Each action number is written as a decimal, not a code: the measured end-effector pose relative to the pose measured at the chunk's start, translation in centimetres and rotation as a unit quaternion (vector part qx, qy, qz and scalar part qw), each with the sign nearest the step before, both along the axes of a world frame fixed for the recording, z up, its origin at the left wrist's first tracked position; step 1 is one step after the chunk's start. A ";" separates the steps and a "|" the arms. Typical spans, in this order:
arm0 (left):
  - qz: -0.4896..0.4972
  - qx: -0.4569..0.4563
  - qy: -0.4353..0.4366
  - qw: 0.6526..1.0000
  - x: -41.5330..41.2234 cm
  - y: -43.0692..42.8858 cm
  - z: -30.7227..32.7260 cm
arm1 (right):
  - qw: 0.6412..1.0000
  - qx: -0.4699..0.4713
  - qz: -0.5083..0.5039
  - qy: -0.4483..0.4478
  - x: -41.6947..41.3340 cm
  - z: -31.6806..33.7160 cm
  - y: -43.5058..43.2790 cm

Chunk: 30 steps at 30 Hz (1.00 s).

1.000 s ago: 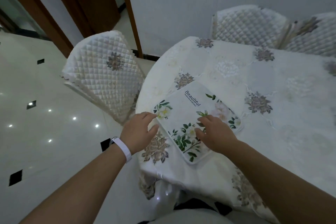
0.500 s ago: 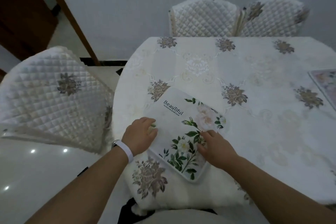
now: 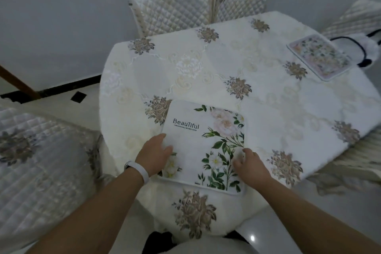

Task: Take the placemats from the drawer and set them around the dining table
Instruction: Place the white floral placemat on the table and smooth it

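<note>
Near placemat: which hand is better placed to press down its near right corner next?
Probably the right hand: it rests on the placemat on its right side, close to that corner, while the left hand lies on the left edge, across the mat.

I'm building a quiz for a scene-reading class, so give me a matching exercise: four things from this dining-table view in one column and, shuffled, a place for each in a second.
Things
1. BeauTiful placemat
2. pink-edged placemat
3. white wristband
4. pair of quilted chairs

Places
a. on the wrist of the left hand
b. far right part of the table
c. behind the table's far edge, side by side
d. at the table's near edge, touched by the left hand and the right hand

Pairs: 1-d, 2-b, 3-a, 4-c
</note>
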<state>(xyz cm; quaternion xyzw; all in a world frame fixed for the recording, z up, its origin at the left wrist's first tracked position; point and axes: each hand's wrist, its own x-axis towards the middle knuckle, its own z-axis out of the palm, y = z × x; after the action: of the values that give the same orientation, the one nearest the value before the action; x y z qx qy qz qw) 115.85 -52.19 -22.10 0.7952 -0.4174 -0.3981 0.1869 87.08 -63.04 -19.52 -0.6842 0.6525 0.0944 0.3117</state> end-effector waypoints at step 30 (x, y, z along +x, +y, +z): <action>0.073 -0.100 0.135 0.983 -4.8 -2.8 2.6 | 0.934 -0.041 -0.308 -0.178 -2.0 1.2 2.9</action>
<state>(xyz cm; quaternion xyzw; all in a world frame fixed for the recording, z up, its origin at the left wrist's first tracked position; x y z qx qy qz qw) 111.10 -55.04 -19.55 0.7395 -0.3673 -0.4432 0.3489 85.04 -60.18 -18.31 -0.4677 0.7683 -0.1557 0.4083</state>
